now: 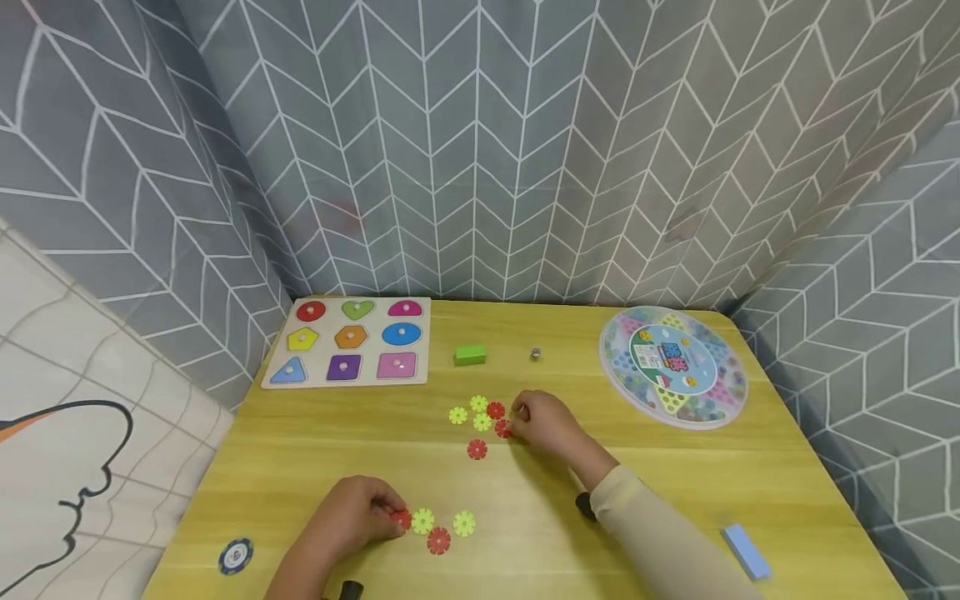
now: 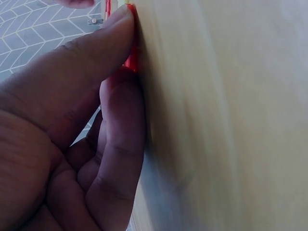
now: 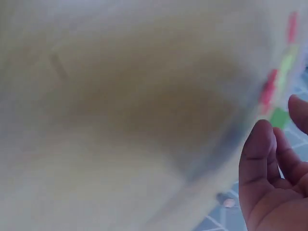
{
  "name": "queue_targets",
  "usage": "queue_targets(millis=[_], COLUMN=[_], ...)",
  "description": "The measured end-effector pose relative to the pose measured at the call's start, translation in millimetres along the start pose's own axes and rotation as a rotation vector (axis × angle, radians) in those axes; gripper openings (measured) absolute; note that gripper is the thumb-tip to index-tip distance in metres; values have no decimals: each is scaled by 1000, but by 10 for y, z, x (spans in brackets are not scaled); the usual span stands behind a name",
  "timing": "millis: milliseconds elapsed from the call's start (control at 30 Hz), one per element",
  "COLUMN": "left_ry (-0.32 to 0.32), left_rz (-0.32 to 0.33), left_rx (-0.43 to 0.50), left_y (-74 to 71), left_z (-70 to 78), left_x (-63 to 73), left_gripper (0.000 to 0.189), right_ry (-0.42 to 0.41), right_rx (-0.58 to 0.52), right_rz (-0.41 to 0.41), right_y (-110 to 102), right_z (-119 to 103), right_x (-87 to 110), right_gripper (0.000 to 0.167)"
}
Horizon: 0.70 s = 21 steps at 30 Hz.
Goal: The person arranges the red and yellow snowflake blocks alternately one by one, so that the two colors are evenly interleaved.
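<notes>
My left hand [image 1: 356, 512] is low over the table, its thumb and forefinger pinching a red notched plastic disc [image 1: 402, 520]. Seen edge-on in the left wrist view, that red disc [image 2: 131, 61] is partly hidden by the fingertips. Beside it lie a yellow-green disc [image 1: 423, 521], another red disc [image 1: 438, 541] and a second yellow-green one [image 1: 464, 523]. Farther back, my right hand [image 1: 547, 423] reaches to the right side of a cluster of discs, by a red disc [image 1: 502, 428]. Its thumb and fingertips [image 3: 262, 137] stand apart in the right wrist view, with nothing seen held.
At the back left is a shape puzzle board [image 1: 382, 333]. A green block [image 1: 470, 356] and a small metallic piece [image 1: 536, 354] stand behind the cluster. A round game package [image 1: 723, 367] lies back right, a blue block [image 1: 746, 552] front right, a poker chip [image 1: 236, 556] front left.
</notes>
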<state>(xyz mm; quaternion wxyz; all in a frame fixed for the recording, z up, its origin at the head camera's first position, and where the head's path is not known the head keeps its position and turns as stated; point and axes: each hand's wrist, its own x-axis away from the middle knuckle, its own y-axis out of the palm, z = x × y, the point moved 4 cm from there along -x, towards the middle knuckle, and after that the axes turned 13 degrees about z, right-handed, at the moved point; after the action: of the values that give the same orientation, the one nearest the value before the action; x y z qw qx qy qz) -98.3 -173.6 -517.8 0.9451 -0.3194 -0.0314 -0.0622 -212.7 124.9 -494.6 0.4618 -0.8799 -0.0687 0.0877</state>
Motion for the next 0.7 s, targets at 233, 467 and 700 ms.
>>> queue_targets(millis=[233,467,700], left_ry=[-24,-15,0], left_rz=[-5,0,3], left_rx=[-12,-10,-12], left_y=[-9,-6,-4], left_z=[9,2,7], left_x=[-17,-37,-29], left_gripper=[22,23,24], right_ry=[-11,-78,-53], right_rx=[54,138,135], right_rz=[27,-10,-59], right_y=[124,83,57], right_z=[90,-1,15], right_x=[-74,-74,-27], right_gripper=[30,17,19])
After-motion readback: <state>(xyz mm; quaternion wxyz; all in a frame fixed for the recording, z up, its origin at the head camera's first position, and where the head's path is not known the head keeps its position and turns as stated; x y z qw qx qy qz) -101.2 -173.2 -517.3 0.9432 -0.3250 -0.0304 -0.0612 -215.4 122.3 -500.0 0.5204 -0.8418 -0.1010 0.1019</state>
